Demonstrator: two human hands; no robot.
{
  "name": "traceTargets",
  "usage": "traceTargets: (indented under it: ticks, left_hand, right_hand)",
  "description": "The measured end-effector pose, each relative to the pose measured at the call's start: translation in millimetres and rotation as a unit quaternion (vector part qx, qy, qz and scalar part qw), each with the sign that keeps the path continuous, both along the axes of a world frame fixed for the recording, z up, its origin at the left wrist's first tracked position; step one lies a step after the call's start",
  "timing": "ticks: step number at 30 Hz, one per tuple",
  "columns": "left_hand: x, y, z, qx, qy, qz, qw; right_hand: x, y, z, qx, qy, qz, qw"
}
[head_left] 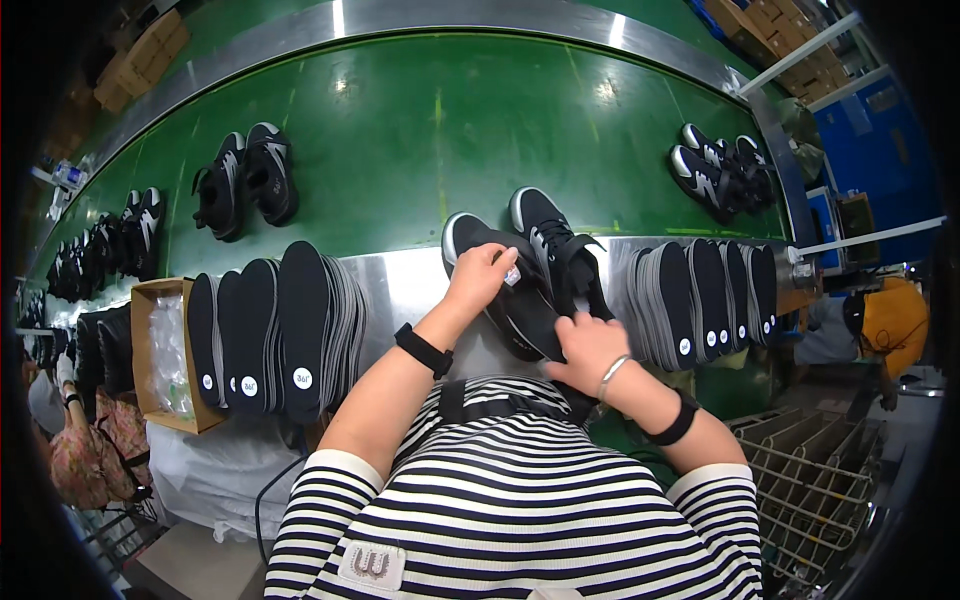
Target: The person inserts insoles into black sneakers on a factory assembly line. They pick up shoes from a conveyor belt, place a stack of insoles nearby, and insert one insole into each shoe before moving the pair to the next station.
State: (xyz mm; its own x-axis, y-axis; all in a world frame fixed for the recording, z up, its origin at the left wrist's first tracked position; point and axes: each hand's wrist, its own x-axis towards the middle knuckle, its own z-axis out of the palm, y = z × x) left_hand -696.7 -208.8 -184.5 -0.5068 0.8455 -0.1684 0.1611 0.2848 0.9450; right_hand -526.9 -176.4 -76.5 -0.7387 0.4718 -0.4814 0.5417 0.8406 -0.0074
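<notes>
Left hand point(480, 278) pinching at the opening of the left black sneaker point(525, 305), by a small white tag point(512, 275); right hand point(595, 352) bent-fingered at the heel end of the pair, can't tell if it's gripping. Left sneaker and right black sneaker point(548, 232) sit side by side, silver toes pointing away, at the metal edge strip point(400, 285) of the green tabletop point(390, 130); left insole stacks point(305, 325) and right insole stacks point(668, 300) flank them; open cardboard box point(142, 345) with clear plastic bags point(172, 345) at far left.
</notes>
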Motion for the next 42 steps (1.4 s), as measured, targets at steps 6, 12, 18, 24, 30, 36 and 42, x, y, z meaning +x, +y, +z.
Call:
traceTargets:
  ticks: [6, 12, 18, 24, 30, 36, 42]
  left_hand:
    - [0, 0, 4, 0.010, 0.006, -0.004, 1.000]
    - [3, 1, -1, 0.033, 0.034, 0.015, 0.999]
    - [11, 1, -5, 0.028, 0.047, 0.003, 0.999]
    - [14, 0, -6, 0.023, 0.020, 0.001, 1.000]
    - [13, -2, 9, 0.024, -0.007, -0.003, 1.000]
    - [11, 8, 23, 0.072, 0.065, -0.025, 0.995]
    - [19, 7, 28, -0.027, 0.124, -0.046, 0.991]
  right_hand:
    - [4, -1, -16, 0.076, 0.129, 0.109, 0.983]
    - [-31, 8, -46, 0.031, 0.137, 0.051, 0.989]
    - [14, 45, 34, -0.234, 0.090, -0.087, 0.964]
    - [117, 72, 64, -0.386, 0.365, -0.311, 0.788]
    - [171, 81, 43, -0.141, 0.441, -0.471, 0.751]
    - [189, 84, -32, 0.184, 0.242, -0.267, 0.914]
    - [179, 77, -31, 0.253, 0.101, -0.208, 0.939]
